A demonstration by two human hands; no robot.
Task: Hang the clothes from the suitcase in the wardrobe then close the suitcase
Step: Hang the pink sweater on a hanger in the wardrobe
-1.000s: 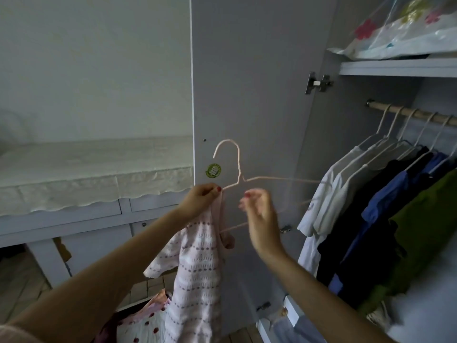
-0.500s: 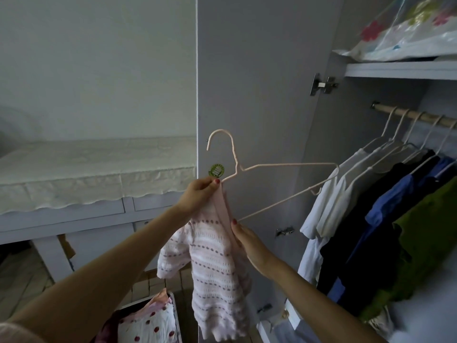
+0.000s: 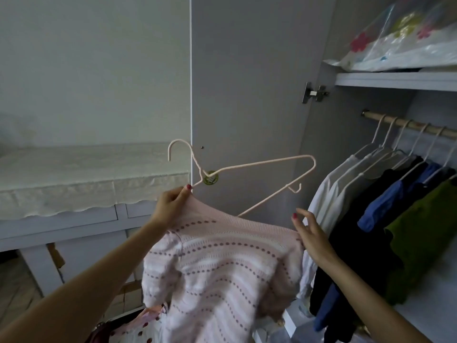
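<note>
A pink knitted sweater (image 3: 220,263) with dotted stripes hangs spread out in front of the open wardrobe door (image 3: 249,82). My left hand (image 3: 173,204) pinches its left shoulder together with the left end of a pale pink wire hanger (image 3: 259,164). The hanger's right arm sticks up above the neckline, outside the sweater. My right hand (image 3: 310,233) holds the sweater's right shoulder, thumb and forefinger lifted. Below the sweater, white clothing with red dots (image 3: 138,330) shows at the frame's bottom edge.
To the right, a wooden rail (image 3: 405,123) carries several hangers with white, black, blue and green garments (image 3: 420,219). A shelf (image 3: 395,79) above holds a flowered plastic bag (image 3: 400,40). On the left stands a white table (image 3: 74,219) under a lace cloth.
My right hand moved from the sweater's middle out to its right shoulder, pulling the sweater wide open. The hanger tilted lower on the left and its right arm now stands above the neckline.
</note>
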